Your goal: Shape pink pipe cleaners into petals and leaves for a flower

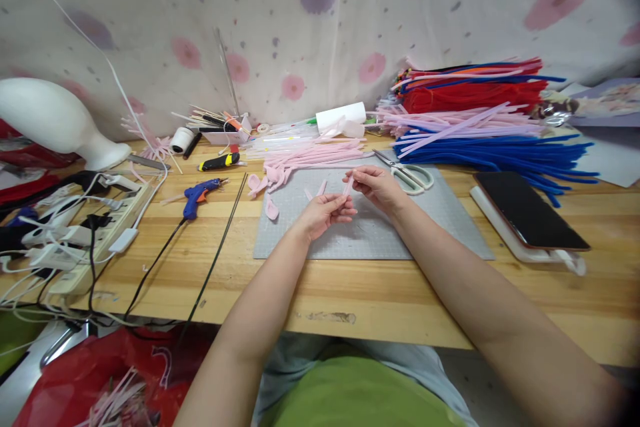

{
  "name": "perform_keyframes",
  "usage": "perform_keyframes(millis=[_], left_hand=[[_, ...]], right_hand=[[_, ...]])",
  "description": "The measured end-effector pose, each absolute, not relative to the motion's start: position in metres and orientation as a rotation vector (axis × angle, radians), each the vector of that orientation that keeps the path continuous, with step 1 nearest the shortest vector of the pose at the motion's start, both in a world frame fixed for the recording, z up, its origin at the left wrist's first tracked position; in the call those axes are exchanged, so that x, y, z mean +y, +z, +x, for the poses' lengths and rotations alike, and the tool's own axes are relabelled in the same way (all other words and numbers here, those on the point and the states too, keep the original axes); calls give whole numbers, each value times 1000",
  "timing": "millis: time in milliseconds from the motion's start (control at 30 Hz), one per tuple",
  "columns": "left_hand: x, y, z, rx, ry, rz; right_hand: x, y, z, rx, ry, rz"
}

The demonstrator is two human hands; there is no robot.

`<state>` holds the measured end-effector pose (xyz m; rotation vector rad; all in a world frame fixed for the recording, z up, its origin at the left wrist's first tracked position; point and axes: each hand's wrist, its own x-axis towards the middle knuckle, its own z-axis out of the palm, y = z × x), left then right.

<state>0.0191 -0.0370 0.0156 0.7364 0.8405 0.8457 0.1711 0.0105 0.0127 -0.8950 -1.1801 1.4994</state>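
Observation:
Over the grey cutting mat (370, 240), my left hand (327, 212) and my right hand (374, 188) are close together. Between them is a short piece of pale pink pipe cleaner (349, 185), pinched in the fingers of both. A few more short pink pieces (323, 187) lie on the mat just beyond my left hand. To the left sit curled pink petal shapes (271, 208), and behind them spreads a bundle of long pink pipe cleaners (320, 152). White-handled scissors (413, 177) rest on the mat's back edge, right of my right hand.
A blue glue gun (197, 199), a thin dark rod (220, 247) and a cable-filled power strip (110, 227) are on the left. Blue pipe cleaners (490, 153) and red ones (470, 99) are piled back right. A black phone (533, 210) lies at the right.

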Motion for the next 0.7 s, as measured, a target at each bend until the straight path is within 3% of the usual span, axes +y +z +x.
perform_keyframes(millis=[533, 700], left_hand=[[-39, 4, 29, 863, 856, 862], [-34, 2, 24, 1071, 926, 1135]], right_hand=[[11, 13, 171, -1128, 1437, -913], [15, 13, 171, -1195, 1421, -955]])
